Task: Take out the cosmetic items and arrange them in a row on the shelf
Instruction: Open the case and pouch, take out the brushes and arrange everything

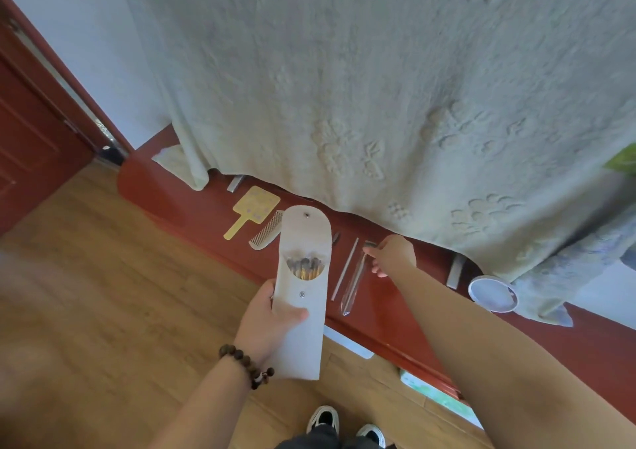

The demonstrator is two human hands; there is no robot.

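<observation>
My left hand (266, 321) grips a white pouch (303, 331) with its flap open; several gold-handled brushes (304, 268) show in its mouth. My right hand (392, 256) reaches over the red shelf (406, 324) and pinches the far end of a clear slim tube (354, 283) that lies on it. A thin white stick (344, 269) lies just left of the tube. Further left on the shelf lie a white comb (265, 232) and a yellow hand mirror (253, 209).
A pale embossed cloth (378, 87) hangs over the back of the shelf. A round white lidded tub (493, 293) sits at the right. Small grey metal pieces (455, 271) lie by the cloth's edge. Wooden floor (103, 293) and a red door (31, 139) are at the left.
</observation>
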